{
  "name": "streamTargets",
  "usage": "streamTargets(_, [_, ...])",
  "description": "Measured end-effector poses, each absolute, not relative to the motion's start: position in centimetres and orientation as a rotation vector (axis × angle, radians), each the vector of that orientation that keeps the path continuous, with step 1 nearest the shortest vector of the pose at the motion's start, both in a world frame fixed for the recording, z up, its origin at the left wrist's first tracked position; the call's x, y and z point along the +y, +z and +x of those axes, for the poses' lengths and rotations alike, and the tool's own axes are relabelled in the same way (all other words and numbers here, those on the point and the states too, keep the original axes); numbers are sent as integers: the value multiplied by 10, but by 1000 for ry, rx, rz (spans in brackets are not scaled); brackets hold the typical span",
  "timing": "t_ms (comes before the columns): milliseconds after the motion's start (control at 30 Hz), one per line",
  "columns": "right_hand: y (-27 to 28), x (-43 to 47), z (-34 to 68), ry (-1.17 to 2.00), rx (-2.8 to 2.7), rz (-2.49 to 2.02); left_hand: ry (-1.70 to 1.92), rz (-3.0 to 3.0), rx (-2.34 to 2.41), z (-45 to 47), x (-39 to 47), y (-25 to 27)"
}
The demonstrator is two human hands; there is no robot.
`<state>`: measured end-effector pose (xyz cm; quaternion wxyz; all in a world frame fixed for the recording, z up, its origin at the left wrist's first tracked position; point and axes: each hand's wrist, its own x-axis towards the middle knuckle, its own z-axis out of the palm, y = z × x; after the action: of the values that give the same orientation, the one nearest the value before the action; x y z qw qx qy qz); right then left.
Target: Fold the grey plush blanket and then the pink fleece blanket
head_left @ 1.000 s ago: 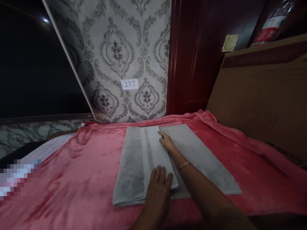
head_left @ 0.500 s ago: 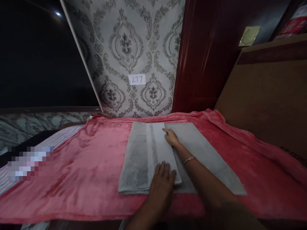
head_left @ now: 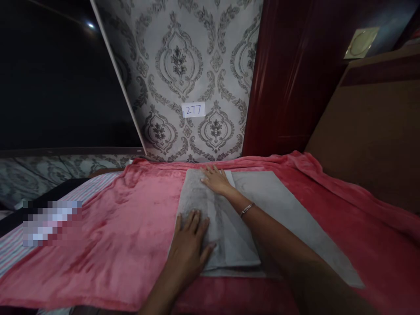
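Note:
A grey towel [head_left: 236,236] lies partly folded on a pink blanket [head_left: 144,218]. Its left part is doubled over in layers, with a paler band along the fold's right side, while a single flat layer stretches out to the right. My left hand [head_left: 190,240] rests on the near left part of the folded layers, fingers spread. Farther back, my right hand [head_left: 215,180] lies flat across the far end of the fold, fingers apart, with a thin bracelet on that wrist. Neither hand grips the cloth.
Behind the blanket stands a patterned wall with a paper label [head_left: 193,109] reading 277. A large dark screen [head_left: 65,78] is at the left, above a striped cloth [head_left: 98,181]. A dark red door frame [head_left: 278,78] and a cardboard box [head_left: 374,127] stand at the right.
Both hands have moved left across the folded part of the towel. The right hand has gone from a pointing shape at the fold's edge to lying flat. The view has shifted slightly.

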<state>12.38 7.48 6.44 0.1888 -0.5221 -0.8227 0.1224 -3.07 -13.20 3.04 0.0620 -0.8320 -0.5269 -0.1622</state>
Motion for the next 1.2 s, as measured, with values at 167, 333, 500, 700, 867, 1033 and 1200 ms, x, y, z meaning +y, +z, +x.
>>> streamTargets(167, [31, 91, 112, 373, -2591, -1357, -485, -2492, -1559, -31, -138, 1])
streamTargets(333, [24, 104, 102, 386, -2490, -1343, -519, -2537, -1516, -34, -139, -1])
streamTargets(500, [25, 126, 76, 380, -2578, -1182, -543, -2531, -1491, -34, -138, -15])
streamTargets(700, [13, 144, 74, 473, -2592, -1199, -559, -2495, -1415, -36, -137, -37])
streamTargets(867, [11, 142, 76, 420, -2569, -1171, -538, -2509, -1348, -42, -133, -37])
streamTargets(1033, [21, 137, 81, 276, -2611, -1258, -603, -2416, -1352, -41, -131, -30])
streamTargets(1200, [28, 121, 144, 173, -2469, -1665, -585, -2345, -1295, -40, -131, -21])
